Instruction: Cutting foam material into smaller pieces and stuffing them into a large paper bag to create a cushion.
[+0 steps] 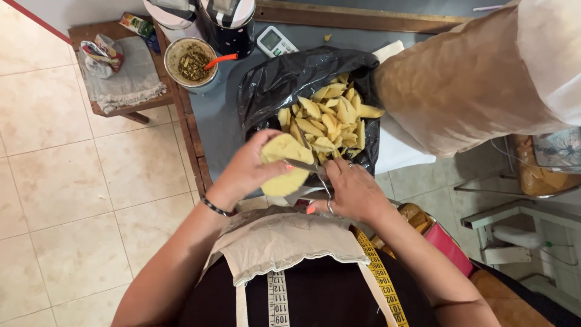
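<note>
My left hand (245, 172) holds a flat, pale yellow foam piece (284, 165) just in front of my chest. My right hand (354, 191) grips a pair of scissors (318, 171), fingers through the handle loops, and the blades bite into the right edge of the foam. Right behind my hands stands a black plastic bag (272, 85) filled with several yellow foam offcuts (330, 121). A yellow measuring tape (378, 272) hangs around my neck, down over a beige cloth on my chest.
A large beige fabric piece (466, 85) lies over the grey table (212, 115) at the right. A bowl with a red-handled tool (193, 60), a small white device with a screen (274, 41) and round containers stand at the back. A wooden stool (121, 72) stands on the tiled floor, left.
</note>
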